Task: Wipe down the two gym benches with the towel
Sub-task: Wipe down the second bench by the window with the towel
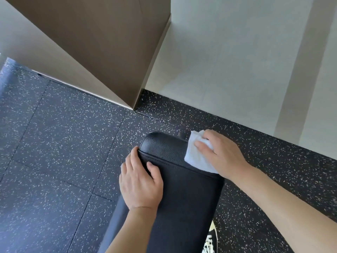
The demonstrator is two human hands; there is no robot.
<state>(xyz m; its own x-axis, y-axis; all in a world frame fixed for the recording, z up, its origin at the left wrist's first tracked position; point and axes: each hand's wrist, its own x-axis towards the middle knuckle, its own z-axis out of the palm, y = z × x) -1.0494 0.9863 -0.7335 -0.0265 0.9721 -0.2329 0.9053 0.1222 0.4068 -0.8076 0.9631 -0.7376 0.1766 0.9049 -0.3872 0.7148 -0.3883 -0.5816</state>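
Note:
A black padded gym bench [184, 194] runs from the bottom centre up to its rounded far end. My right hand [221, 154] presses a folded white towel [196, 156] onto the right edge of the bench near that end. My left hand [140, 181] grips the left edge of the pad, thumb on top and fingers down the side. Only one bench is in view.
Dark speckled rubber floor tiles [54, 143] surround the bench. A beige wall corner [102, 57] juts out ahead on the left, and a pale wall [237, 61] stands just beyond the bench's end. A black-and-white shoe [210, 241] sits at the bottom right of the bench.

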